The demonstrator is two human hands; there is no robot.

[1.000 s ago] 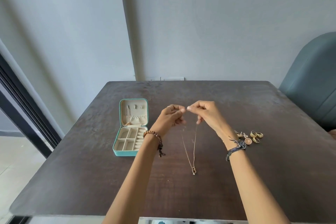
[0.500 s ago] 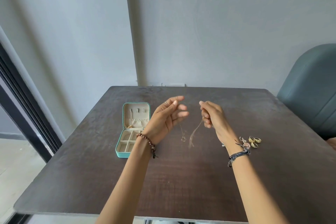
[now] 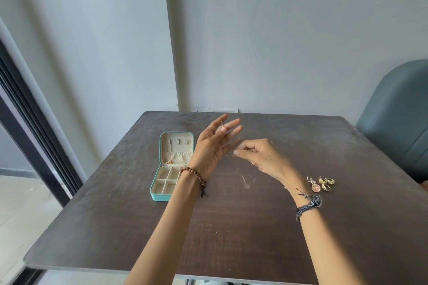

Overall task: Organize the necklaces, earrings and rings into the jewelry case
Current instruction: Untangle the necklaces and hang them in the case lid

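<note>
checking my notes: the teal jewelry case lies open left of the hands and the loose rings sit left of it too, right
Not quite. The jewelry case does lie open left of the hands, but the loose rings sit on the far side from it, to the right of the right hand, near that wrist. The head view shows this.

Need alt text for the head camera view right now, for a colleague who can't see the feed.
Two bare hands hover over a dark table: the left hand open with fingers spread, the right hand pinched on a thin, blurred necklace chain. An open teal jewelry case sits to the left; gold rings and other small jewelry lie to the right.
</note>
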